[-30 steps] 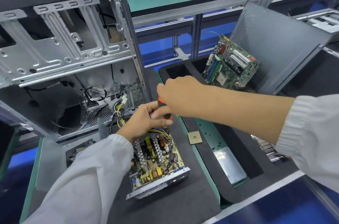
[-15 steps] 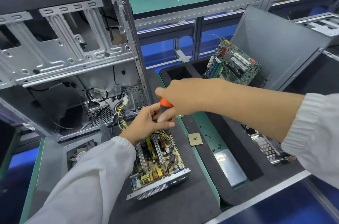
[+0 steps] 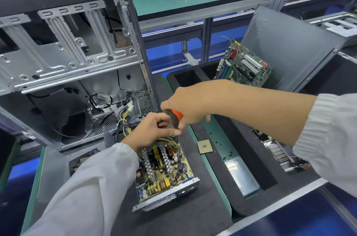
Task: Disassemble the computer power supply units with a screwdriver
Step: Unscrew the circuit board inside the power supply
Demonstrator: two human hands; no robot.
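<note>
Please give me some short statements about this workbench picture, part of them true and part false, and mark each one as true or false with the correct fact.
1. The right hand grips a screwdriver with an orange and black handle. True.
2. The power supply unit still has its top cover on. False: its circuit board is exposed.
3. A loose CPU chip lies to the right of the power supply unit. True.
4. The motherboard lies flat on the black mat. False: it leans tilted in a bin at the back right.
5. The left hand rests at the unit's far end, near the yellow wires. True.
</note>
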